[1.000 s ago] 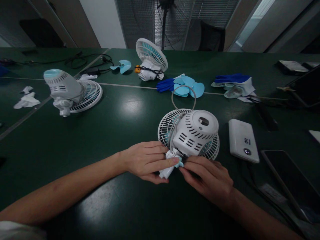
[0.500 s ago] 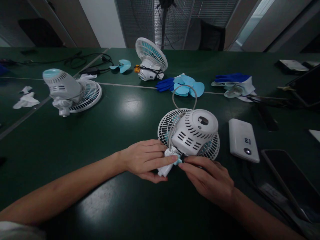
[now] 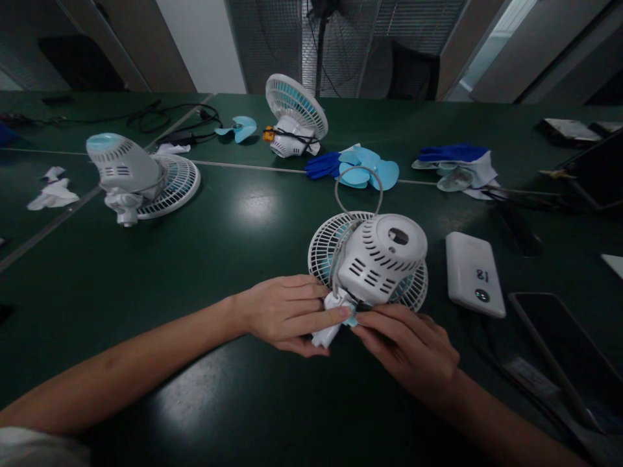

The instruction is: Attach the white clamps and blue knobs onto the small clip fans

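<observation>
A white fan [image 3: 377, 259] lies grille-down on the dark green table, its motor housing upward and a grey cable looped above it. My left hand [image 3: 292, 311] is wrapped round the white bracket [image 3: 327, 333] at the fan's near side, thumb and fingers closed on it. At the same spot, the fingertips of my right hand [image 3: 409, 344] pinch a small light-blue knob [image 3: 351, 318] on the bracket. Part of the knob is covered by my fingers.
Another white fan [image 3: 131, 172] lies at the left, a third [image 3: 296, 117] at the back. Blue fan blades [image 3: 367, 167] and gloves [image 3: 452, 162] lie behind. A power bank [image 3: 474, 272] and a phone [image 3: 559, 350] are at the right.
The bracket and the near side of the fan have shifted slightly to the right, with both hands. My right fingertips have moved a little at the blue knob.
</observation>
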Tool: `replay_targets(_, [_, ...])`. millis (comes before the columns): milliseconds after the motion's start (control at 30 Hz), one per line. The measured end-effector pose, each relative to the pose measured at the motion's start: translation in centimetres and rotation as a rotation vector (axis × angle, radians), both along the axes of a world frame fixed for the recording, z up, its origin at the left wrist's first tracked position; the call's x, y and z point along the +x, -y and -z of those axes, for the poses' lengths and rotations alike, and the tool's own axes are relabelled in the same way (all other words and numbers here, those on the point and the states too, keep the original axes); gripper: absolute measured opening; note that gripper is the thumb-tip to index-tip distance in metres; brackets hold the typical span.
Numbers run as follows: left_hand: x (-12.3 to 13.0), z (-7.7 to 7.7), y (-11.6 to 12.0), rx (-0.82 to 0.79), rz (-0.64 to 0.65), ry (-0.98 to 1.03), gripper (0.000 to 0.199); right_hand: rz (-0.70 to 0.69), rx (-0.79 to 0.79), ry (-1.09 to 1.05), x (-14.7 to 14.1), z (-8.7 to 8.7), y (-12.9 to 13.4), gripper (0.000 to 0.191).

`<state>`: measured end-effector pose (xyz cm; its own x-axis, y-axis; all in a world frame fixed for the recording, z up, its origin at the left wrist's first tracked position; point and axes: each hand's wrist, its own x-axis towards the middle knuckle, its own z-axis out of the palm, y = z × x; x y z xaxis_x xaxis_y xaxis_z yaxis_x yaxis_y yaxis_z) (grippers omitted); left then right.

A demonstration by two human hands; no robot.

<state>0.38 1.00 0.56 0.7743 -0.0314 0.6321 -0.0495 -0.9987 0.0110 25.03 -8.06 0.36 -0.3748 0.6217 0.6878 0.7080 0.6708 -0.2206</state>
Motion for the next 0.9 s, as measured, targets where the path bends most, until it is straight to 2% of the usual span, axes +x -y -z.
replay_targets(233, [0.1, 0.1, 0.1, 0.018, -0.002, 0.003, 0.058, -0.011, -0.035, -0.011, 0.0, 0.3, -0.1, 0.005])
replay_targets(433, [0.0, 0.1, 0.0, -0.005, 0.005, 0.012, 0.055, -0.158, -0.051, -0.023, 0.9, 0.5, -0.1, 0.028])
replay_targets(633, [0.0, -0.2, -0.1, -0.014, 0.012, 0.028, 0.053, -0.161, -0.079, 0.000, 1.5, 1.2, -0.2, 0.033])
replay_targets(767, [-0.1, 0.0, -0.1, -0.025, 0.007, 0.023, 0.054, -0.141, -0.051, 0.017, 1.3, 1.1, -0.3, 0.031])
replay_targets(900, [0.0, 0.1, -0.1, -0.009, 0.016, 0.014, 0.057, -0.074, -0.002, 0.014, 0.6, 0.2, -0.2, 0.017])
